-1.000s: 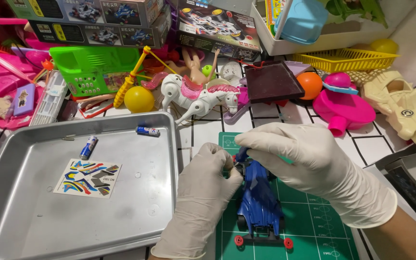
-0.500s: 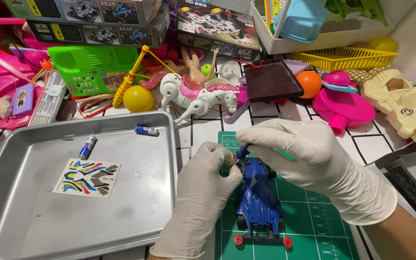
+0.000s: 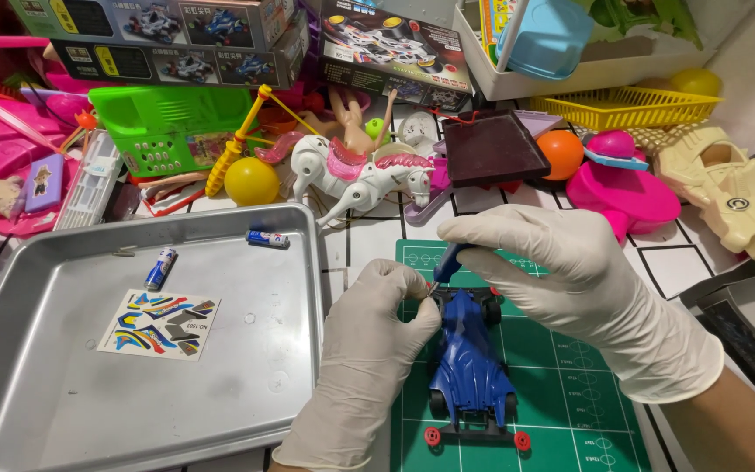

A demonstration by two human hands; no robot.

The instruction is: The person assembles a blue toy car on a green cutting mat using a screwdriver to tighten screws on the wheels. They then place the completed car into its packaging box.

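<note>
We are working a screw at the 12 o'clock end of the blue car [image 3: 469, 367], which sits on the green mat [image 3: 570, 411] at 5 o'clock of the tray [image 3: 63, 411]. Our right hand [image 3: 561, 280] is closed on the blue screwdriver [image 3: 447, 262], tip down at the car's end. Our left hand [image 3: 377, 323] pinches that same end, steadying it; the hands are nearly touching. We judge the fastening step is in hand. The next move calls for keeping the driver upright and the car pinned flat. In the tray lie a sticker sheet [image 3: 161, 323] and two batteries [image 3: 160, 268], at 9 o'clock of the car.
</note>
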